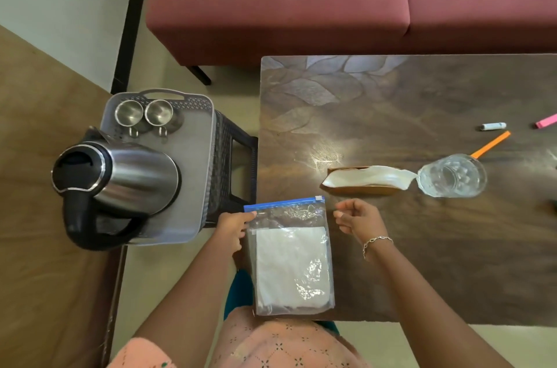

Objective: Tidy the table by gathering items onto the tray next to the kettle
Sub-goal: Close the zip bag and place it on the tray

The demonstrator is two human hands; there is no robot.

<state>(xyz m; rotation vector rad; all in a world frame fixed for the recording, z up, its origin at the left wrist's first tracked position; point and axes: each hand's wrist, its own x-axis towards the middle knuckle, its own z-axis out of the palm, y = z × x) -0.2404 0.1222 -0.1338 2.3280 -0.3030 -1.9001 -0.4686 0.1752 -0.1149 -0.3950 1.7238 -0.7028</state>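
I read this as the pickup of the first item: the zip bag (291, 259), clear with a blue seal strip and something white folded inside, lies flat on the near left corner of the counter (422, 96), its left edge overhanging the side nearest the tray (199, 138). The left grip (232, 227) pinches the bag's upper left corner, just below the seal. The right grip (358, 218) hovers just beside the upper right corner, fingers loosely curled around nothing, not touching the plastic.

The tray sits on a dark stool (229, 156) to the left of the counter, with the kettle (126, 177) filling its near half and two steel cups (129, 112) at its far end.

From here I'd lift the bag by that pinched corner and swing it left. It will sag (thin plastic, floppy contents), so a second hold from the right grip would help. I judge the bare strip between kettle and cups is the only landing spot. A glass (452, 176), a wooden holder (361, 189) and an orange stick (491, 144) lie well apart to the right.
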